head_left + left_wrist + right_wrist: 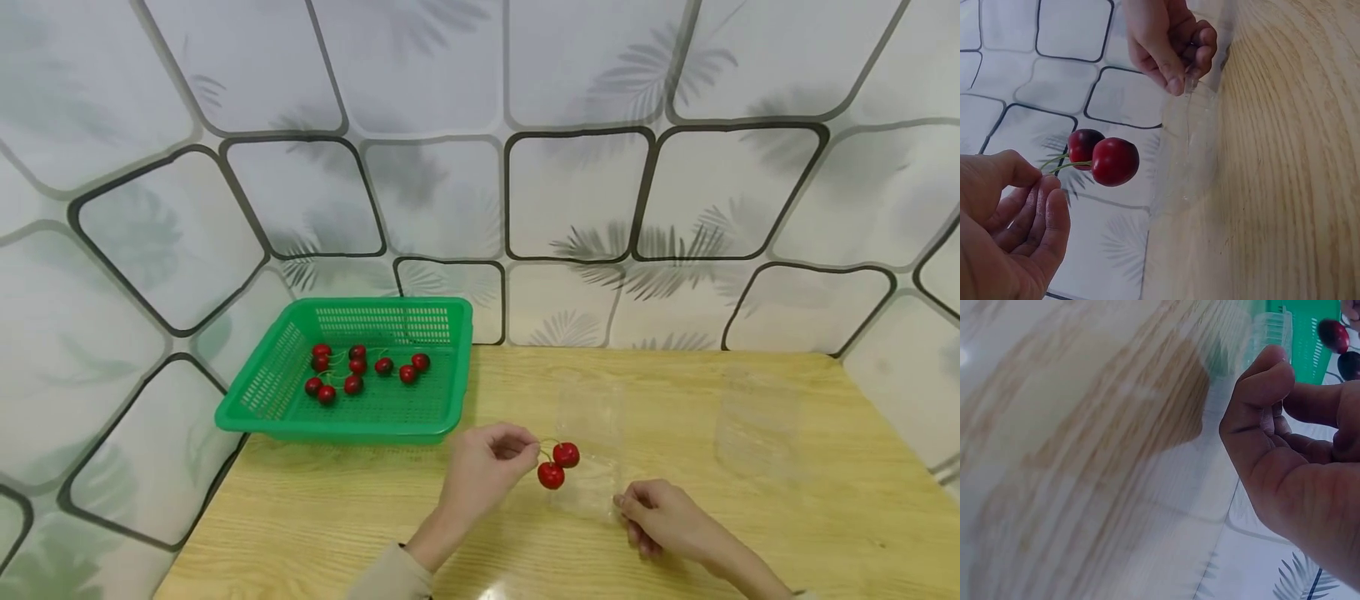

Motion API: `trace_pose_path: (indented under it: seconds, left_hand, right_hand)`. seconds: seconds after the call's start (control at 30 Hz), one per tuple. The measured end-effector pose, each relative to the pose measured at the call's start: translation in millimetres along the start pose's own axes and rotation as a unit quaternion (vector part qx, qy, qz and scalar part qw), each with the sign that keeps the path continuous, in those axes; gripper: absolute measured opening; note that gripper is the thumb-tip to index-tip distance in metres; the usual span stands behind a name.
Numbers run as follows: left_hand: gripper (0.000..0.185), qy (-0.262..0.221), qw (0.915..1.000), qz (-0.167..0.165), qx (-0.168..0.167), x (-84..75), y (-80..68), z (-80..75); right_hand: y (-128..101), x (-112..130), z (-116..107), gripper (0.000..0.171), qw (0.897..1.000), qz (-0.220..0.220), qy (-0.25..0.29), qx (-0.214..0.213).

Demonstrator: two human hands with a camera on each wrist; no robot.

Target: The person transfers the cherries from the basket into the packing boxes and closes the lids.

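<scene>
Left hand (483,463) pinches a cherry pair (558,465) by the stems, over the clear container (592,454) near the worktop's front edge; right hand (660,517) seems to grip its rim. Most cherries wait in the green basket (262,392).

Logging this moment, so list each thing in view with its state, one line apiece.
Left hand: pinches the stems of the cherry pair.
Cherry pair: held above the table, over the clear container.
Right hand: grips the clear container's edge.
Clear container: open, on the table, no cherries inside.
Second clear container: untouched.
Green basket: holds loose cherries.
</scene>
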State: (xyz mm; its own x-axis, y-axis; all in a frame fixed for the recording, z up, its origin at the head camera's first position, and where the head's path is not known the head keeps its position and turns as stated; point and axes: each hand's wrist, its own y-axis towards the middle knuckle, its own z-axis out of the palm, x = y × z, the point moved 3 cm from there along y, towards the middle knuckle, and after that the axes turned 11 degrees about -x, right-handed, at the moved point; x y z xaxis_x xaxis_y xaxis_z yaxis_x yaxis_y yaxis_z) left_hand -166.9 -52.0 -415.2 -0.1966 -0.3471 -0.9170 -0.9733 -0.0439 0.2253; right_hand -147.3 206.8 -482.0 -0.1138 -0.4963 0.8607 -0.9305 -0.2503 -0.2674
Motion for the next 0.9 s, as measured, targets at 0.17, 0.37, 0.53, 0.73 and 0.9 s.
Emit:
trace_pose_path:
  seconds: [0.17,0.37,0.53,0.73,0.9]
  left_hand:
    - [0.003,-0.027,0.9992,-0.029,0.005,7.2,2.1,12.2]
    - [0.005,-0.058,0.996,-0.064,0.023,15.4,5.2,25.4]
    - [0.004,-0.063,0.9937,-0.087,0.032,20.1,6.2,34.3]
    - [0.003,-0.043,0.9947,-0.083,0.043,23.4,3.9,39.4]
    - [0.004,-0.035,0.995,-0.081,0.047,28.4,2.0,44.9]
  right_hand:
    - [0,3,1,0.036,1.0,0.009,-0.002,-0.001]
    - [3,7,2,0.037,1.0,0.009,0.0,0.0]
    - [1,9,3,0.035,1.0,0.009,0.003,0.0]
    - [1,9,4,0.034,1.0,0.015,0.005,-0.005]
    - [-2,6,3,0.038,1.0,0.021,0.002,0.002]
